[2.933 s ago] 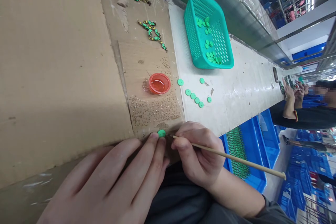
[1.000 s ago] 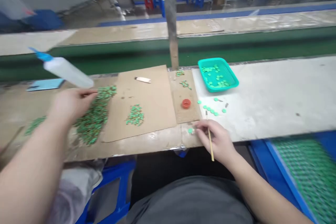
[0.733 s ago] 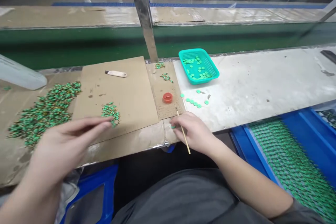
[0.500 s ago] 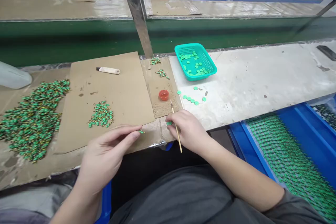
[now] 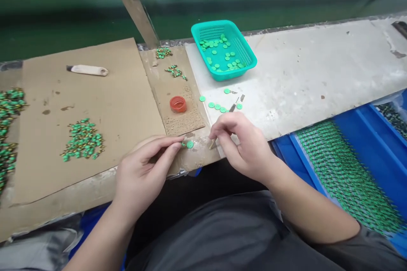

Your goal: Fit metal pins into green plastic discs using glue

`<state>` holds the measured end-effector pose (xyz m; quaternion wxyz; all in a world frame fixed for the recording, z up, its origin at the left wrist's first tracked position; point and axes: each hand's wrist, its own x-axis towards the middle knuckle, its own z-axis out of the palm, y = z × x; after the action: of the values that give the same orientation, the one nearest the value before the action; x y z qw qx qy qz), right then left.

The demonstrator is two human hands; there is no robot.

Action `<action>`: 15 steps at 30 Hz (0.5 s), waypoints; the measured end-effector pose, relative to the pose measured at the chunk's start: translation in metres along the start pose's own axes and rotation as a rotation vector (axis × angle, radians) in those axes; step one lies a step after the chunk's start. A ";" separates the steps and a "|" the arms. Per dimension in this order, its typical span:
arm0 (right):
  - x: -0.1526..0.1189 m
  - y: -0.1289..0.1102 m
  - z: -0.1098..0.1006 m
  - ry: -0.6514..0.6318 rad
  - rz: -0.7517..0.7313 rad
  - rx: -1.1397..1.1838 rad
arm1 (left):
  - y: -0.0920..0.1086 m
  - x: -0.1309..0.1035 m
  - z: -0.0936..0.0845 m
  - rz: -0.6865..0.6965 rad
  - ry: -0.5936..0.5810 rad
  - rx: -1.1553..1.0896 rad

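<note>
My left hand (image 5: 148, 167) pinches a tiny green-and-gold piece (image 5: 183, 144) between thumb and forefinger. At the outer end of that piece sits a round green disc (image 5: 190, 144), apparently joined to it. A short gap to the right, my right hand (image 5: 243, 142) has its fingers curled round a thin wooden-handled brush (image 5: 233, 107), its dark tip pointing up and away. Part of the handle is hidden by the fingers. Beyond the hands stands a small red cap (image 5: 178, 104) with liquid in it. Several loose green discs (image 5: 217, 106) lie on the white surface past my right hand.
A turquoise basket (image 5: 224, 75) holds more discs. Green-and-gold pieces form a small pile (image 5: 83, 139) on the cardboard (image 5: 121, 106) and a larger heap (image 5: 9, 114) at far left. A white tube (image 5: 89, 70) lies behind. Blue trays (image 5: 359, 135) with rows of green pieces stand lower right.
The disc has passed from my right fingers to the piece in my left hand. My right hand has drawn rightward and the brush has swung to lean right. The view has tipped downward.
</note>
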<state>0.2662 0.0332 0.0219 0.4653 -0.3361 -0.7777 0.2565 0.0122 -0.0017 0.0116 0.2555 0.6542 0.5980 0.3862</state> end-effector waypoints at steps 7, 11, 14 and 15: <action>-0.001 0.012 0.011 0.118 0.014 0.062 | -0.002 -0.004 0.008 -0.001 0.082 0.086; 0.003 0.008 -0.001 -0.032 0.061 -0.091 | -0.002 -0.004 0.009 0.012 0.097 0.091; 0.004 0.013 -0.006 -0.113 0.061 -0.176 | 0.000 -0.003 0.009 0.039 0.095 0.103; 0.003 0.015 -0.006 -0.119 0.072 -0.172 | 0.000 -0.003 0.010 0.043 0.098 0.110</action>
<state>0.2751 0.0455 0.0156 0.3780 -0.3867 -0.8105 0.2250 0.0205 -0.0034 0.0056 0.1813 0.6601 0.6161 0.3897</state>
